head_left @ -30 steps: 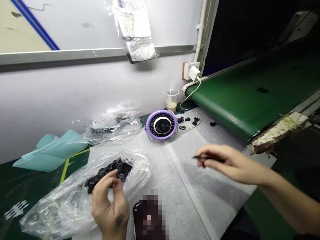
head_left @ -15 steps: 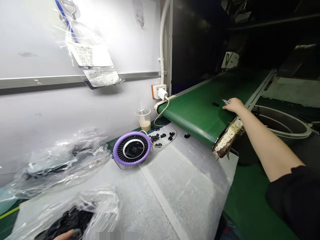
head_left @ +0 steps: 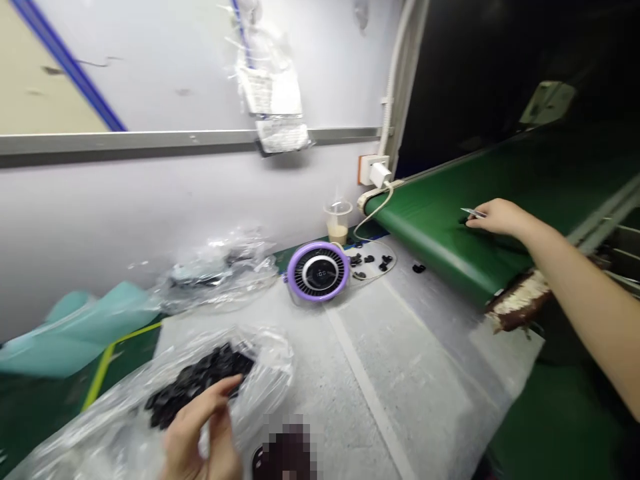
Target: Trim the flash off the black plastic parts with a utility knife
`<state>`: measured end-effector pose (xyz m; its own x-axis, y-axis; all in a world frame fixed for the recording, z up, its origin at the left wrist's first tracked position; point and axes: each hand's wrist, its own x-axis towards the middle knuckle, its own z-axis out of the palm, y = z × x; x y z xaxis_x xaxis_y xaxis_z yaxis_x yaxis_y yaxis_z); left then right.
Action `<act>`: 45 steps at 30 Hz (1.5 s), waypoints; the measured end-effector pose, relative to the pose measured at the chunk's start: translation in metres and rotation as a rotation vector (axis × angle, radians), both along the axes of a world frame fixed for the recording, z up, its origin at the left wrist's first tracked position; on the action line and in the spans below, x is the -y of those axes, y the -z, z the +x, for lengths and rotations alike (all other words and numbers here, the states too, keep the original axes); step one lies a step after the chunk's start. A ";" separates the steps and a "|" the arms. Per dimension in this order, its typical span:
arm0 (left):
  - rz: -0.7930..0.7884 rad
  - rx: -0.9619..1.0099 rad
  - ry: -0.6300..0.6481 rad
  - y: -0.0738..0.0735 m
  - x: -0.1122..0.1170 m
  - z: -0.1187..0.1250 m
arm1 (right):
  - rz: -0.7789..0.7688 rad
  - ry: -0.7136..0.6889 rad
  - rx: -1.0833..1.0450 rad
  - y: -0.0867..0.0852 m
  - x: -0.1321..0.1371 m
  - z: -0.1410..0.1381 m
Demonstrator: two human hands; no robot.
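Observation:
My left hand (head_left: 203, 427) is over the mouth of a clear plastic bag (head_left: 273, 373) filled with small black parts (head_left: 200, 383). Its fingers are curled in a pinch, and a dark bit shows under the fingertip, seemingly one small black part; blur hides its shape. Over the green conveyor belt (head_left: 425, 217), my right hand (head_left: 500, 217) grips a slim pointed metal blade (head_left: 473, 213) whose tip points left. A small black piece (head_left: 463, 221) shows just below that blade, partly hidden by the fingers.
A purple-rimmed fan (head_left: 319, 272) stands on the grey table cover (head_left: 350, 373). Behind it are a plastic cup (head_left: 338, 223) and several loose black parts (head_left: 385, 263). A white cable (head_left: 367, 223) runs from the wall charger. A phone (head_left: 285, 453) lies at the front, partly blurred out.
The view has turned left. My left hand has risen into fuller view above the bag. My right hand with the blade has moved closer to the belt's near end.

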<state>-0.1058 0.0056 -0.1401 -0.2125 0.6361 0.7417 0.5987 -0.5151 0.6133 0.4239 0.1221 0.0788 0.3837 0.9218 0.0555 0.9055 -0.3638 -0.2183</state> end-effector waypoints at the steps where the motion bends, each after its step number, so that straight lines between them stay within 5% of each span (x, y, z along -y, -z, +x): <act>1: -0.008 -0.038 0.019 -0.006 0.003 0.007 | -0.020 -0.085 -0.031 0.004 0.007 -0.020; 9: 0.036 -0.133 0.066 -0.038 0.010 0.029 | -0.040 -0.875 -0.519 0.075 0.075 -0.204; 13: 0.014 -0.130 0.060 -0.035 0.010 0.031 | -0.098 -0.912 -0.842 0.123 0.066 -0.256; 18: -0.015 -0.159 0.089 -0.038 0.012 0.037 | -0.189 -0.784 -1.156 0.170 0.067 -0.282; 33: -0.008 -0.067 0.084 -0.045 0.021 0.055 | -0.448 -0.649 -1.572 0.157 0.079 -0.285; 40: -0.031 -0.261 0.315 -0.043 0.015 0.052 | -0.446 -0.675 -1.569 0.148 0.082 -0.280; 45: -0.130 -0.001 0.383 -0.042 0.019 0.054 | -0.318 -0.655 -1.471 0.143 0.077 -0.258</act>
<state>-0.0520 -0.0137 -0.0979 0.0584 0.7577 0.6500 0.3792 -0.6191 0.6876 0.1658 0.0453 -0.0637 -0.5049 0.8410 -0.1944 0.0080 -0.2207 -0.9753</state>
